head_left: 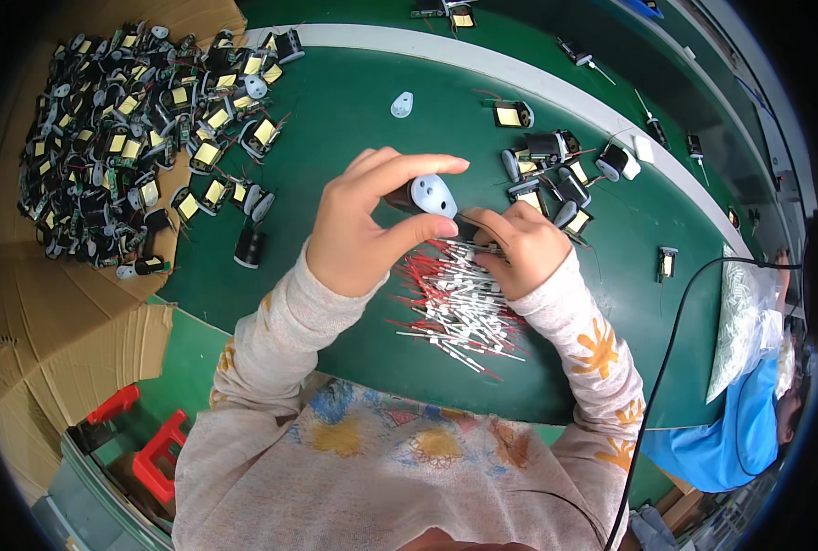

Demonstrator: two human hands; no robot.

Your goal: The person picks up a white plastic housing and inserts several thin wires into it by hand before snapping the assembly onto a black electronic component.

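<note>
Above the green tabletop [336, 119], the left hand [363, 230] pinches a small black part with a pale blue-grey cap [430, 195]; the right hand [524, 248] grips what seems a thin wire, mostly hidden, over red-and-white leads [455, 308].

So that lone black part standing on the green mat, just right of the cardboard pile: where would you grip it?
Probably by its round sides, from above. The black part stands apart from the pile on the green mat, with open mat around it. Both the left hand and the right hand are busy with the white-capped piece.
</note>
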